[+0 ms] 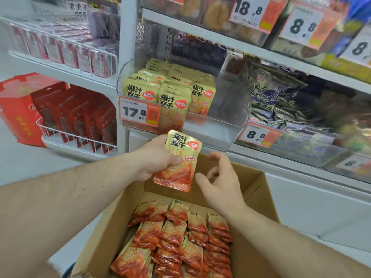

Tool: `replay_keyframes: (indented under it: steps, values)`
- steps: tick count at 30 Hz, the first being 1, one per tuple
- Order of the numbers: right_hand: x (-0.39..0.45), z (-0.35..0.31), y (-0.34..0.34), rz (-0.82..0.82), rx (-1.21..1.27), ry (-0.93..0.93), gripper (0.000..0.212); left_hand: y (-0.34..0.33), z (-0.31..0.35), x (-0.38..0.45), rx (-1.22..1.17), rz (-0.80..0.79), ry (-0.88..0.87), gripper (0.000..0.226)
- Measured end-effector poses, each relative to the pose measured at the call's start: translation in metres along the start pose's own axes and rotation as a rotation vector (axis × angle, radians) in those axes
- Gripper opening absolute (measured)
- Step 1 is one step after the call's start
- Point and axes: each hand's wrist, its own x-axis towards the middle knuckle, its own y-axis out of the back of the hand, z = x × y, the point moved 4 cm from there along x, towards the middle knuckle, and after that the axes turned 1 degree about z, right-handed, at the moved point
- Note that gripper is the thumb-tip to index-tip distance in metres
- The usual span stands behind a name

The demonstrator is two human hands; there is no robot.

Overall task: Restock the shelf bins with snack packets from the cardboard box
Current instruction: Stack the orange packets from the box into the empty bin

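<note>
My left hand [155, 157] grips a gold and orange snack packet [178, 165], held upright above the far end of the open cardboard box [259, 181]. My right hand [218, 177] hovers just right of the packet with fingers loosely spread, holding nothing. The box holds several rows of the same packets [180, 237]. Straight ahead, a clear plastic shelf bin [210, 125] contains upright rows of matching packets [170, 91] in its left part, with bare room on its right side.
A 17.8 price tag [138, 112] hangs on the bin's front. To the right is a clear bin of dark purple packets [281, 101] with an 8.8 tag. Wire racks of red packets [80, 121] stand at left. White shelf boards run above and below.
</note>
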Motion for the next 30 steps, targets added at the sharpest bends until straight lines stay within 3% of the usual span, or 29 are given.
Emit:
replay_keyframes:
  steps: [4,9,12,15,18,21,25,30]
  values:
    - [0.031,-0.001,0.006,-0.189,0.303,-0.324,0.068,-0.005,0.012,-0.004,0.008,-0.055,-0.114,0.047]
    - [0.041,-0.014,0.013,-0.323,0.534,-0.401,0.016,-0.016,0.026,-0.012,0.013,-0.131,-0.166,0.047]
    - [0.045,-0.02,0.019,-0.279,0.539,-0.42,0.014,-0.016,0.039,-0.01,0.046,-0.108,-0.224,0.043]
    - [0.068,-0.038,0.044,-0.057,0.555,-0.361,0.017,-0.004,0.058,-0.005,0.134,0.145,-0.423,0.034]
    - [0.11,-0.056,0.086,0.221,0.46,-0.172,0.024,0.012,0.067,-0.003,0.419,0.442,-0.602,0.038]
    - [0.149,-0.058,0.098,0.313,0.239,-0.137,0.023,0.012,0.067,0.002,0.812,0.501,-0.662,0.055]
    - [0.186,-0.048,0.073,0.266,-0.009,-0.198,0.023,0.003,0.059,0.01,1.026,0.42,-0.599,0.069]
    - [0.216,-0.025,0.038,0.121,-0.105,-0.323,0.033,0.003,0.054,0.014,1.057,0.416,-0.61,0.07]
